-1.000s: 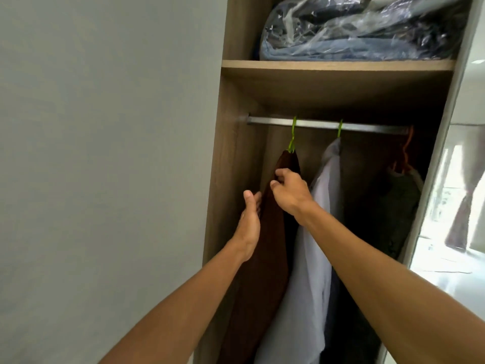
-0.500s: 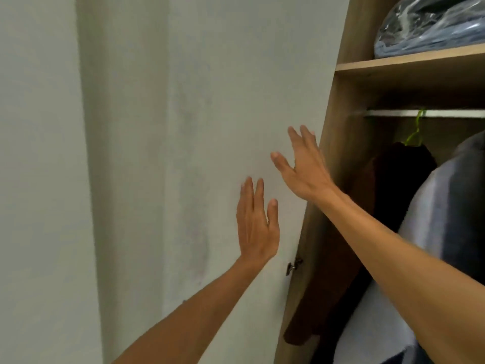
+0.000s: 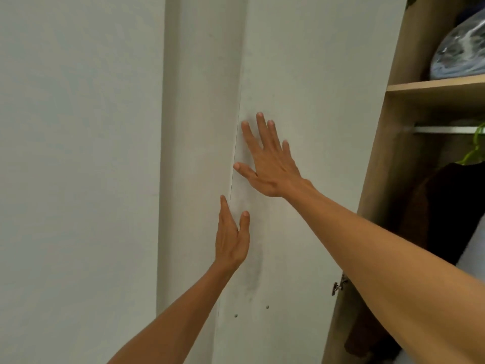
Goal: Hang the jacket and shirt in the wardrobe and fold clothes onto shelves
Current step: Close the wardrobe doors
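The right hand (image 3: 271, 164) lies flat on the white wardrobe door (image 3: 309, 74), fingers spread wide. Just below, the left hand (image 3: 232, 239) is straight-fingered at the door's edge, holding nothing. Well right of both, the brown jacket (image 3: 446, 206) hangs on a green hanger (image 3: 475, 151) under the rail (image 3: 443, 130).

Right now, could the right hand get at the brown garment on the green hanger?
Probably yes: the right hand lies flat on the white door, the wardrobe stands open, and nothing blocks the brown garment.
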